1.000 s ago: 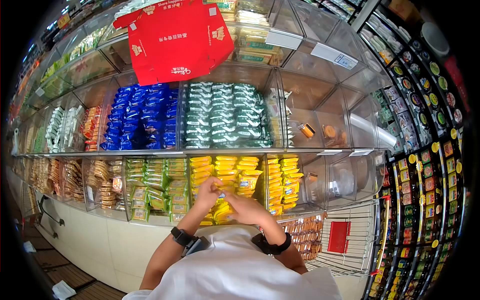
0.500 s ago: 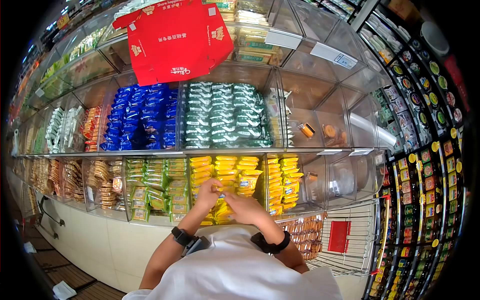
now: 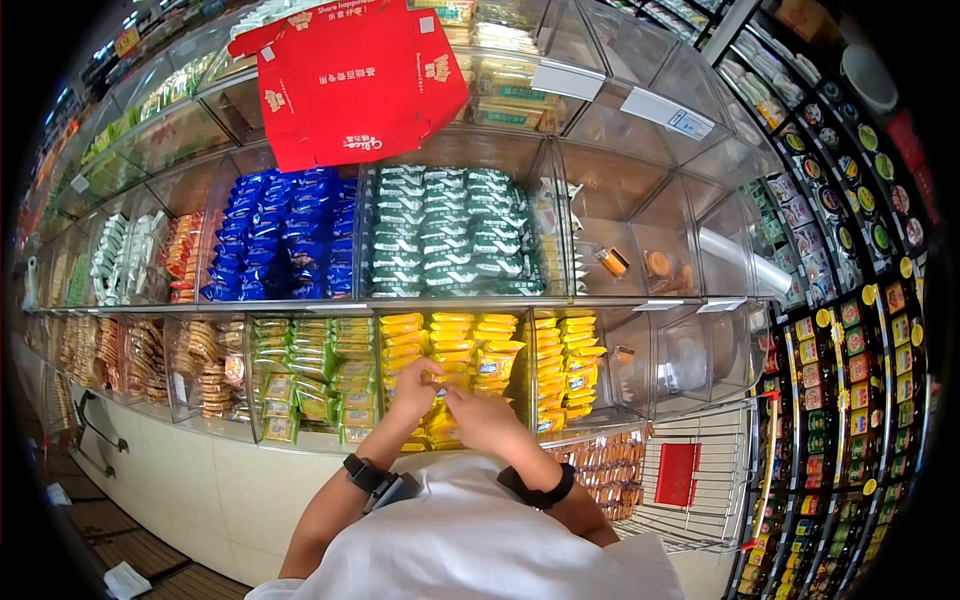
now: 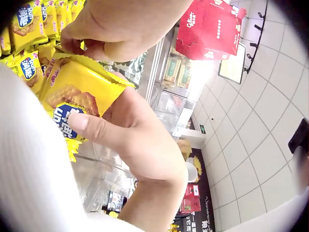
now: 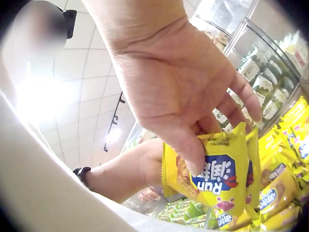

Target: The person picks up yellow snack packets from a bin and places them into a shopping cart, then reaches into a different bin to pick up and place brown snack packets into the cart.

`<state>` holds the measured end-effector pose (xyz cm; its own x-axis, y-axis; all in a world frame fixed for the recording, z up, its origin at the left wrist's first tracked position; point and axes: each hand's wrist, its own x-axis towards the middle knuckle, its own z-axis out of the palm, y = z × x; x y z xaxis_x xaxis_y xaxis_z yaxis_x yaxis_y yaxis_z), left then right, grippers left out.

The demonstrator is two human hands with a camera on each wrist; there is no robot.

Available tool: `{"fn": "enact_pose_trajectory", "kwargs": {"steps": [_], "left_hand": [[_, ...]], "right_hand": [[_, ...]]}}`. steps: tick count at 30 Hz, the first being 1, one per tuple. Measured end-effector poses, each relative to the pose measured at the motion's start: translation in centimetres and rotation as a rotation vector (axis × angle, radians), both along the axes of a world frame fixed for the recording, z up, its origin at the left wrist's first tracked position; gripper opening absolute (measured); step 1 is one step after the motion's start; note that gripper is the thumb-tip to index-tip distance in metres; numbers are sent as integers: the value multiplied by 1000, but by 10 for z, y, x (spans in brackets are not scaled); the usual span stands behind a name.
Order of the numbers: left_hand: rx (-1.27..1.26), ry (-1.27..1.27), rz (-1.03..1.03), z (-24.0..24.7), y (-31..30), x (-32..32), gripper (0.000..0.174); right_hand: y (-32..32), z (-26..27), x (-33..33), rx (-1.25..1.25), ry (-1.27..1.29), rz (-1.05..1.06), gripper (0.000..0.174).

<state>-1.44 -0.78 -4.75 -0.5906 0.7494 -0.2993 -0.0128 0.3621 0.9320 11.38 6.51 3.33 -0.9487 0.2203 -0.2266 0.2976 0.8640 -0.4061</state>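
Note:
Both hands meet over a bin of yellow cracker packets (image 3: 403, 340). My right hand (image 3: 492, 422) grips a yellow cracker packet (image 5: 219, 176), its thumb laid over the blue label and its fingers behind. Crackers are printed on the front of this packet (image 4: 79, 92). A second yellow packet (image 5: 252, 169) shows right behind it in the right wrist view. My left hand (image 3: 412, 390) has its fingers curled at the packet's crimped upper edge, pinching it; the left hand (image 4: 118, 29) partly covers that edge in the left wrist view.
Left of the yellow bin are green packets (image 3: 315, 400); beyond are blue packets (image 3: 280, 235) and dark green ones (image 3: 445, 230). A red cardboard sign (image 3: 360, 85) stands above. At the right are a shopping cart (image 3: 700, 480) and a stocked shelf rack (image 3: 850, 380).
My right hand has shifted slightly left and turned a little at the wrist. The left hand stays almost where it was, at the packet.

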Motion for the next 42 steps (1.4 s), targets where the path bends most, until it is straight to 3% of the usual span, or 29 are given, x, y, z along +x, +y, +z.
{"fn": "enact_pose_trajectory", "kwargs": {"steps": [6, 9, 18, 24, 27, 30, 42], "left_hand": [[14, -72, 36, 9, 0, 3, 26], [-10, 123, -48, 1, -1, 2, 24], [-62, 49, -105, 6, 0, 4, 21], [-3, 91, -110, -2, -1, 3, 19], [-174, 294, -312, 0, 1, -1, 14], [-134, 305, -339, -6, 1, 1, 18], [-176, 301, -307, 1, 0, 0, 22]], "right_hand": [[-3, 4, -4, 13, 12, -19, 33], [-5, 9, -6, 26, -20, -43, 32], [-7, 12, -8, 69, -29, -56, 28], [-4, 10, -7, 95, -178, -143, 30], [-3, 14, -4, 60, -162, -126, 33], [-3, 8, -2, 67, -177, -49, 36], [-3, 7, 0, 45, -108, -50, 36]]}}
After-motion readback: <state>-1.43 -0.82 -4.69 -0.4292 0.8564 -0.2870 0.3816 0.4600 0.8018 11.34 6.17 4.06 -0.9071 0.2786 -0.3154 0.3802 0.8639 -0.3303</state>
